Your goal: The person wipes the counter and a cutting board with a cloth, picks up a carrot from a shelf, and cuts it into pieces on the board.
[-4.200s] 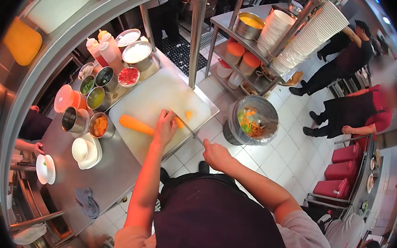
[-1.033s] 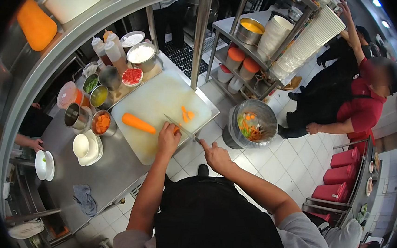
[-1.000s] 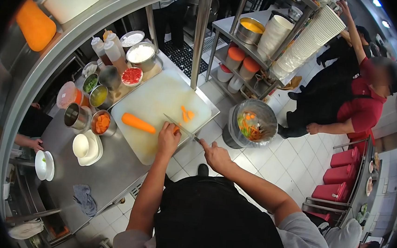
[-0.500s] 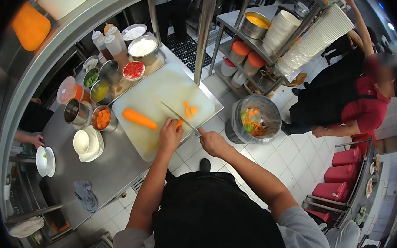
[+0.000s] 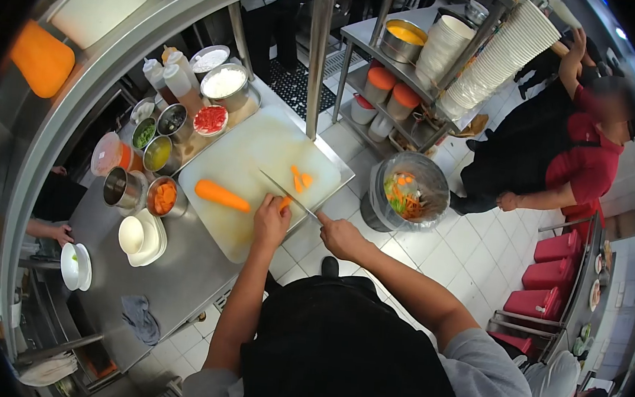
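On the white cutting board (image 5: 231, 154), my left hand (image 5: 271, 221) is closed on a short piece of carrot (image 5: 286, 201). My right hand (image 5: 340, 238) grips the handle of a knife (image 5: 278, 183), whose blade lies across the board beside that piece. A large peeled carrot (image 5: 222, 195) rests to the left of my left hand. Several cut carrot pieces (image 5: 300, 178) sit beyond the blade. The knife handle is mostly hidden in my right fist.
A lined bin (image 5: 407, 192) with vegetable scraps stands right of the board. Metal bowls (image 5: 162, 195), squeeze bottles (image 5: 177, 81) and white bowls (image 5: 143, 237) are at the left. A person in a red shirt (image 5: 573, 170) stands at the right; another person's hand (image 5: 61, 233) shows far left.
The view has shifted slightly. My hands and the knife hold nearly the same place at the carrot piece. The person in red has turned the head and moved the raised arm a little.
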`<state>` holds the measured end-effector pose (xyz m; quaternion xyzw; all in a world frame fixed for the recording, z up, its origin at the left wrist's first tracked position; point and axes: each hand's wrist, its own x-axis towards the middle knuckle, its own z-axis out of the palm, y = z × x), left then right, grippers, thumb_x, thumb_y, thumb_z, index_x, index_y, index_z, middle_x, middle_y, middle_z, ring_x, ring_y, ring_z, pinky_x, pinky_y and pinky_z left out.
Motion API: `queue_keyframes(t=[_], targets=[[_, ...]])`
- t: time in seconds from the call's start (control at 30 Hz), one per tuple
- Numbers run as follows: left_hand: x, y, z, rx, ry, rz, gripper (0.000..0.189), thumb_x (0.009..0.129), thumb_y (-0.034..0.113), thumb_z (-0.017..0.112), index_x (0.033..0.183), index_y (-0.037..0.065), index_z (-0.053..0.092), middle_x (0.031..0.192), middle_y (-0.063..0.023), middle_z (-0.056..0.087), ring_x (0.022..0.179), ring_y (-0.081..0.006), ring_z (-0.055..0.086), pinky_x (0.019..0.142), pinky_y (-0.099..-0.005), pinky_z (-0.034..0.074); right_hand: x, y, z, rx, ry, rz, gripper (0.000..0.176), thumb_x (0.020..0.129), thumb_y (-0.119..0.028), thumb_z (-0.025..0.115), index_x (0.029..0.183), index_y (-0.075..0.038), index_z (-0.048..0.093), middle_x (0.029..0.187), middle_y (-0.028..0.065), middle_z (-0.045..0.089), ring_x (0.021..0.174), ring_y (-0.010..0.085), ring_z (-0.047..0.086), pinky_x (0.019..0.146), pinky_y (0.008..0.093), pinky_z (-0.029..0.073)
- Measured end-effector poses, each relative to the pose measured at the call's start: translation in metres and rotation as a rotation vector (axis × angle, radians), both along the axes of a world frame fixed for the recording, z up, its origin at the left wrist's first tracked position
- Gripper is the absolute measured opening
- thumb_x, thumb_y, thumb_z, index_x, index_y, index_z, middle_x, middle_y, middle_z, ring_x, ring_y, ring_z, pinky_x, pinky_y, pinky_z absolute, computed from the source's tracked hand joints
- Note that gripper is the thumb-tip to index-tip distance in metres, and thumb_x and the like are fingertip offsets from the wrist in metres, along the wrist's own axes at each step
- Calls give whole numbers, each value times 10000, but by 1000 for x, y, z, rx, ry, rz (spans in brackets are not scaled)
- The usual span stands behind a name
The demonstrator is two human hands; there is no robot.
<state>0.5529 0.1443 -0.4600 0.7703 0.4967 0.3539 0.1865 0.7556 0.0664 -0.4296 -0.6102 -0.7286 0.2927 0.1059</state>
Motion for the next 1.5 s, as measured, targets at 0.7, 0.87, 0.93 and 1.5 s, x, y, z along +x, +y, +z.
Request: queue_keyframes(t=[0.7, 0.87, 0.93, 1.5], targets=[[-14, 13, 3, 19, 107, -50, 276, 939, 103, 670, 1193, -5, 666, 1076, -175, 620, 994, -377, 634, 858, -443, 532, 11, -11, -17, -47, 236, -115, 428, 1016, -204, 536, 1412, -55, 474, 819, 266, 698, 773, 446, 695, 707, 550, 562], [-17, 21, -6, -7, 112, -4, 278, 924, 106, 664, 1183, 6, 674, 1075, -159, 619, 1033, -369, 607, 884, -450, 518, 4, -24, -4, -50, 157, -135, 464, 1024, -235, 553, 1441, -53, 458, 836, 297, 684, 859, 497, 673, 808, 591, 519], [-20, 25, -4, 12, 113, -4, 273, 913, 96, 662, 1171, 8, 682, 1061, -153, 618, 1031, -365, 594, 889, -447, 514, 5, -24, -10, -32, 164, -127, 467, 1028, -238, 549, 1452, -67, 452, 843, 297, 684, 859, 496, 672, 806, 588, 520], [-22, 34, -7, 55, 72, 36, 148, 847, 78, 648, 963, -12, 662, 968, -167, 580, 993, -379, 567, 867, -481, 486, -5, -55, 43, -84, -135, -99, 565, 1056, -298, 526, 1587, -225, 350, 1010, 307, 631, 794, 481, 686, 726, 554, 580]])
